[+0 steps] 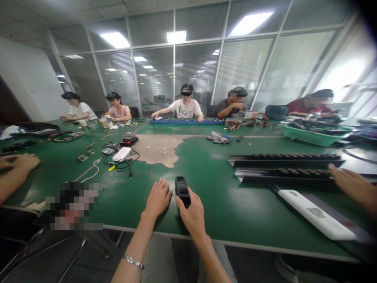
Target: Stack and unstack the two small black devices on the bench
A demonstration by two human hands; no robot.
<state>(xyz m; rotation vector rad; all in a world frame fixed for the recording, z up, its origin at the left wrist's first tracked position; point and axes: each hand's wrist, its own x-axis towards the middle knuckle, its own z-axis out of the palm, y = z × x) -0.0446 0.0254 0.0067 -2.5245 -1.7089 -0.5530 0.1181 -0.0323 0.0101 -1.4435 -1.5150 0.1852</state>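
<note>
On the green tabletop [218, 208], a small black box-shaped device [182, 186] with recessed slots along its upper face lies just ahead of me. My right hand [192, 210] wraps around its near end, thumb on the left side and fingers on the right. My left hand [159, 197] rests flat on the table to the left of the device, fingers stretched forward and a small gap between them and it. A metal bracelet [133, 261] circles my left wrist. The device's near end is hidden by my right hand.
A white box with cables [121, 154] lies ahead left. Black rails [282, 161], a long white unit [316, 214] and a green basket [319, 135] are on the right. Other people's hands [22, 163] reach in from both sides; several people sit across the table.
</note>
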